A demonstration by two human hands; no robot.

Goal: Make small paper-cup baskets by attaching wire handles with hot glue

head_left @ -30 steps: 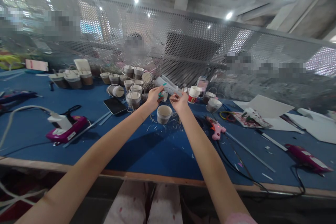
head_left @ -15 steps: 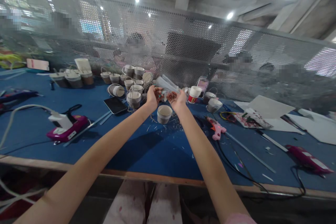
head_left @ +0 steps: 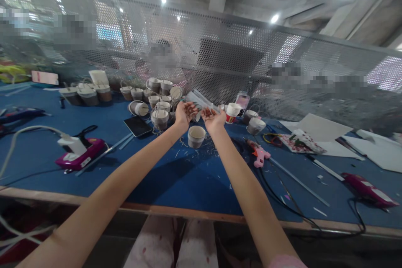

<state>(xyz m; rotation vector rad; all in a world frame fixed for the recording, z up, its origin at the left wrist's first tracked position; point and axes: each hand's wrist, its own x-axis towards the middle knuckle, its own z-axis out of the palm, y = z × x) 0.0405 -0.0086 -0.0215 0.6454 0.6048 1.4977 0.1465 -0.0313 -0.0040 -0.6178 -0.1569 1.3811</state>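
Note:
My left hand (head_left: 186,114) is palm up with its fingers spread apart, and no object shows in it. Across a small gap, my right hand (head_left: 214,119) is also turned up, its fingers loosely stretched and apart. Just below both hands a small wrapped cup (head_left: 196,137) stands upright on the blue table, touched by neither. Behind the fingertips lies a clear plastic bag (head_left: 201,99); whether the fingers touch it I cannot tell. Left of my left hand are several similar cups with thin handles, one of them a grey cup (head_left: 160,119).
A black phone (head_left: 137,126) lies left of the hands. To the right are stacked paper cups (head_left: 232,113) and a pink glue gun (head_left: 259,155) with its cord. Purple power strips (head_left: 81,154) sit at both sides. A perforated metal screen (head_left: 132,46) bounds the back.
Both hands have opened: their fingers, bunched close together before, are now spread and a little farther apart. The cup below them has stayed in place.

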